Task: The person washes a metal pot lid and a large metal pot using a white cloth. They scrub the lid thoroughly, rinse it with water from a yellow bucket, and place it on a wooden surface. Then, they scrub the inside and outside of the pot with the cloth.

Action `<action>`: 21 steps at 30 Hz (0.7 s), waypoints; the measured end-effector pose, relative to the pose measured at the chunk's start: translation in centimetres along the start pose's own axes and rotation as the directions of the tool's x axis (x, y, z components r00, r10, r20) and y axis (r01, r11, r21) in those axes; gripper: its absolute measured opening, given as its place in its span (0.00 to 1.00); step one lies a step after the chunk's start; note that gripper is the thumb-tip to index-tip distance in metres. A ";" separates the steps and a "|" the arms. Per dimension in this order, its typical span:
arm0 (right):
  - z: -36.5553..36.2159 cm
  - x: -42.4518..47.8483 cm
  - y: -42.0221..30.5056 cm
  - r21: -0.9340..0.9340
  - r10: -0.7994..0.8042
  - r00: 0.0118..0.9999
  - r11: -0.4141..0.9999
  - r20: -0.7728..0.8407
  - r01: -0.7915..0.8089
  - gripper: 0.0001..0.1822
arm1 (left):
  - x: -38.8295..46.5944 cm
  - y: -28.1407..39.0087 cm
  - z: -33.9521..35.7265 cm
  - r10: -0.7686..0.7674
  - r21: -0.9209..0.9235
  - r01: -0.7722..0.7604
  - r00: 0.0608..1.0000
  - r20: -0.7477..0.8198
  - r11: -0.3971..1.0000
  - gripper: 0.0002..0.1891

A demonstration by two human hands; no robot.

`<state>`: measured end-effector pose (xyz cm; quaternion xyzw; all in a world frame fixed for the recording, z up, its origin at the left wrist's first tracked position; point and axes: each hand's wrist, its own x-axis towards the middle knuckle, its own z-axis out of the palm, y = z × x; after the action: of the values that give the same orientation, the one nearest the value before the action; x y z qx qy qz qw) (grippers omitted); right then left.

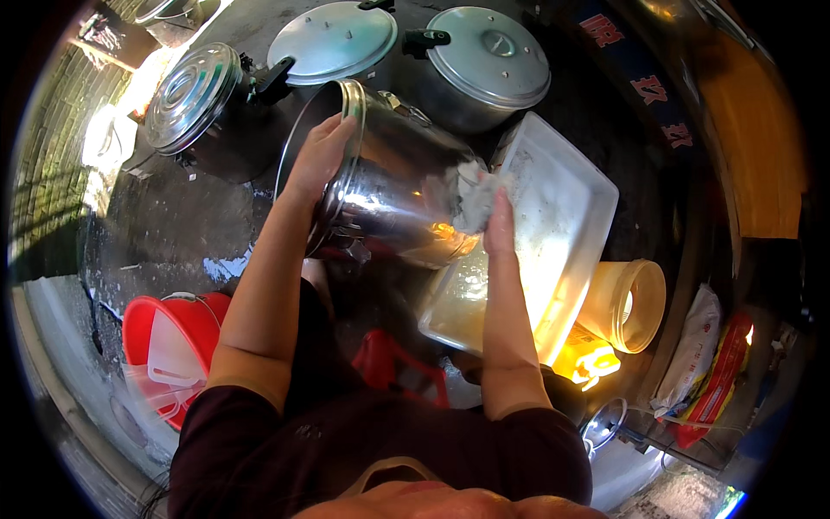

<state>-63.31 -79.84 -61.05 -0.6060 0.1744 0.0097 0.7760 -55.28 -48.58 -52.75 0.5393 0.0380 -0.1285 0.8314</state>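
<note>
Tilted on its side before me is a large stainless steel pot, its open mouth facing left. My left hand grips the pot's rim, with part of the fingers hidden inside or behind it. At the other end, my right hand presses a pale, wet-looking cloth against the side near the base; the cloth is blurred. Just beyond my right hand stands a white plastic tub, its near end below the pot.
Lidded pots stand ahead: a steel one and two pressure cookers. A red bucket holding pale plastic pieces is at left. A yellowish plastic bucket lies right, near bags. A red stool is below.
</note>
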 end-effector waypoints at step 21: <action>9.2 -1.5 -0.9 -0.568 -0.656 0.586 0.280 0.475 0.774 0.22 | -2.1 0.4 -0.3 -0.029 0.035 0.024 0.987 0.157 0.999 0.23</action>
<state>-62.15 -71.11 -57.85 -0.8691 -0.1944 -0.2265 0.3943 -57.19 -47.79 -52.05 0.5405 -0.0224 -0.1824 0.8210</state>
